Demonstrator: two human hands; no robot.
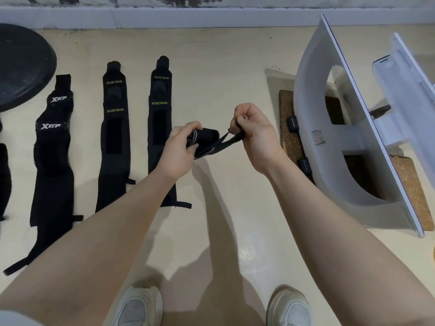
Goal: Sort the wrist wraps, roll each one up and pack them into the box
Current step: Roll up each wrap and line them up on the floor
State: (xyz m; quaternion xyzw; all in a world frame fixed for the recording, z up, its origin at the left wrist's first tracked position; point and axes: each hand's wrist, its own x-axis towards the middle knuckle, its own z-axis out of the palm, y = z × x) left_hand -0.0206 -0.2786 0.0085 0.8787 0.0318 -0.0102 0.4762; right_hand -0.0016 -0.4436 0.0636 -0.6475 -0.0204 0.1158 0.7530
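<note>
Both forearms reach out over my pale shoes (138, 307). My left hand (181, 149) grips the half-rolled wrist wrap (204, 140); my right hand (254, 135) pinches its taut tail. Two finished rolls (293, 124) appear packed in the white box (313, 109). Soft black XTEP wrap (53, 161) and two XUEYING wraps (115, 135) lie flat, unrolled.

One head-worn wide-angle view looks steeply down, close over the floor (230, 55) ahead
</note>
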